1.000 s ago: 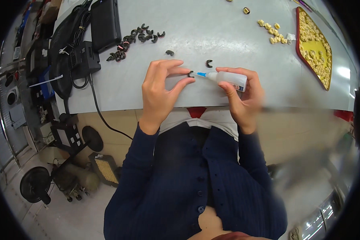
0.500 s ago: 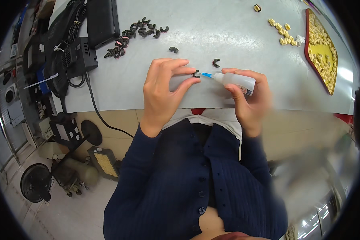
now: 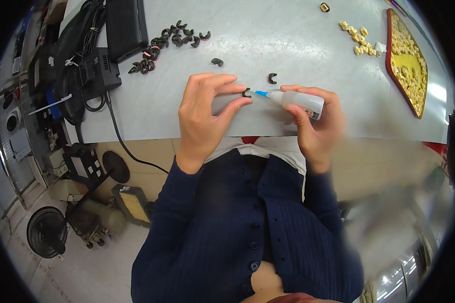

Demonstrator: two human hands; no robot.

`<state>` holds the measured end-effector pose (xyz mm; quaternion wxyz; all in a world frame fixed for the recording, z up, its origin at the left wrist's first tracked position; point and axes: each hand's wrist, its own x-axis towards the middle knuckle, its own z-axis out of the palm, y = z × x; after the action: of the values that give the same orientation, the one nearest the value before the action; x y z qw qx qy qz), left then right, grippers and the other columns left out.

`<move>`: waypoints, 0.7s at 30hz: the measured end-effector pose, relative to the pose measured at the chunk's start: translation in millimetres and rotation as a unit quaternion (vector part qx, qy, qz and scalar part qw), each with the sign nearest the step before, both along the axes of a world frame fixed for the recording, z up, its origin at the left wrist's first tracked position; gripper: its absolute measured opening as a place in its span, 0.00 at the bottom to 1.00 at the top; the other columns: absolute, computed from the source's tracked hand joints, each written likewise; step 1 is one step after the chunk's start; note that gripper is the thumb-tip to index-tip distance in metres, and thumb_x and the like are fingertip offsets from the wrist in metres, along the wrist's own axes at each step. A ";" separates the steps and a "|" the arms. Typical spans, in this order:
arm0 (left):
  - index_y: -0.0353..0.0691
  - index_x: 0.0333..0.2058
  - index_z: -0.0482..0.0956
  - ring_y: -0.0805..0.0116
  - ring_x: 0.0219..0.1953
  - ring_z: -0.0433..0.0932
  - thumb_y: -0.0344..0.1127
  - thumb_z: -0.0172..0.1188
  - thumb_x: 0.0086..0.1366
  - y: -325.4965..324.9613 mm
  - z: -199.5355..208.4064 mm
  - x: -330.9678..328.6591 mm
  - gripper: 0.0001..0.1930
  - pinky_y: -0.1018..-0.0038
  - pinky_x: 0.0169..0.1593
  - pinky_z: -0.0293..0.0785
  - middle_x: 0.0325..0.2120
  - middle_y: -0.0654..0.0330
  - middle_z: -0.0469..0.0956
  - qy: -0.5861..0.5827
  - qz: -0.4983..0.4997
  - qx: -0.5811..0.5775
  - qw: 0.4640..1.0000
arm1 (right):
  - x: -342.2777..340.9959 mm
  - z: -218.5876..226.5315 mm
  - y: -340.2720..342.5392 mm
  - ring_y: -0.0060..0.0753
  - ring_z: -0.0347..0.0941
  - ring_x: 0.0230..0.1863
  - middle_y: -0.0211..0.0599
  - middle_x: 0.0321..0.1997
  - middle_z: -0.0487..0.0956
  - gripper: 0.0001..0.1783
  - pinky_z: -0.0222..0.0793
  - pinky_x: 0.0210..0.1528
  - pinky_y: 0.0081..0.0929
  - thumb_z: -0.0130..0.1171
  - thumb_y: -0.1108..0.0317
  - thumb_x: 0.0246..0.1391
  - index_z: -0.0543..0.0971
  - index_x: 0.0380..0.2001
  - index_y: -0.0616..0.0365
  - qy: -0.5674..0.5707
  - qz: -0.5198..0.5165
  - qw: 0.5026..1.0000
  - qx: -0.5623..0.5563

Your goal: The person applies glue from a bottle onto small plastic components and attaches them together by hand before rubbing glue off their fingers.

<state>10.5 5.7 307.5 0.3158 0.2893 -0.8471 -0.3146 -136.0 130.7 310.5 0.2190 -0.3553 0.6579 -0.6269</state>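
Observation:
Between the thumb and index finger of my left hand (image 3: 206, 108) is a small black C-shaped piece (image 3: 246, 93). My right hand (image 3: 316, 118) is closed around a translucent white squeeze bottle (image 3: 308, 102), tipped on its side. Its blue needle tip (image 3: 261, 93) points left at the black piece; whether they touch is too small to tell. Just beyond the hands lie another C-shaped piece (image 3: 272, 79) and a dark curved piece (image 3: 217, 62). A loose pile of similar black pieces (image 3: 177, 40), some edged in pink, spreads farther off to the left.
A red-rimmed yellow tray (image 3: 389, 45) of gold-coloured pieces stands at the right, with several loose gold pieces (image 3: 360, 39) beside it. At the left are a black box-shaped device (image 3: 105, 68), a cable (image 3: 117, 126) hanging over the grey table's edge, and a dark flat case (image 3: 126, 30).
Both hands hold nearly the same pose, with the needle tip still at the black piece. The table and things at the left have shifted slightly leftward in the view.

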 end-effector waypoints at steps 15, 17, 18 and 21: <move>0.40 0.39 0.76 0.71 0.38 0.78 0.25 0.70 0.48 1.3 0.8 0.7 0.19 0.75 0.41 0.70 0.29 0.65 0.82 -0.002 0.005 0.010 1.000 | -7.4 4.7 3.4 0.33 0.80 0.39 0.49 0.35 0.82 0.16 0.74 0.42 0.23 0.64 0.82 0.47 0.72 0.39 0.66 -0.050 0.006 0.999 0.010; 0.39 0.39 0.76 0.72 0.37 0.78 0.24 0.69 0.48 0.9 0.3 1.4 0.18 0.76 0.40 0.70 0.29 0.65 0.82 -0.004 -0.002 -0.011 1.000 | -7.2 3.9 3.7 0.33 0.80 0.39 0.49 0.35 0.82 0.15 0.74 0.42 0.24 0.64 0.81 0.47 0.72 0.39 0.66 -0.049 0.016 0.999 0.011; 0.39 0.39 0.76 0.72 0.37 0.79 0.24 0.70 0.48 1.3 -0.4 2.2 0.18 0.76 0.40 0.70 0.30 0.64 0.82 -0.003 -0.002 -0.010 1.000 | -6.7 3.5 4.0 0.33 0.80 0.39 0.49 0.34 0.82 0.15 0.74 0.42 0.24 0.64 0.81 0.47 0.72 0.39 0.66 -0.048 0.019 0.999 0.011; 0.39 0.39 0.76 0.72 0.37 0.79 0.24 0.69 0.48 2.1 -0.8 3.2 0.18 0.76 0.40 0.70 0.30 0.64 0.81 0.001 -0.001 -0.004 1.000 | -5.2 4.2 4.3 0.32 0.80 0.38 0.48 0.34 0.82 0.15 0.75 0.41 0.24 0.65 0.81 0.46 0.72 0.38 0.67 -0.044 0.022 0.999 0.021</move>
<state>13.7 7.9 306.7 0.3176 0.2864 -0.8485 -0.3118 -141.2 135.0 314.7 0.2691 -0.3375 0.6523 -0.6231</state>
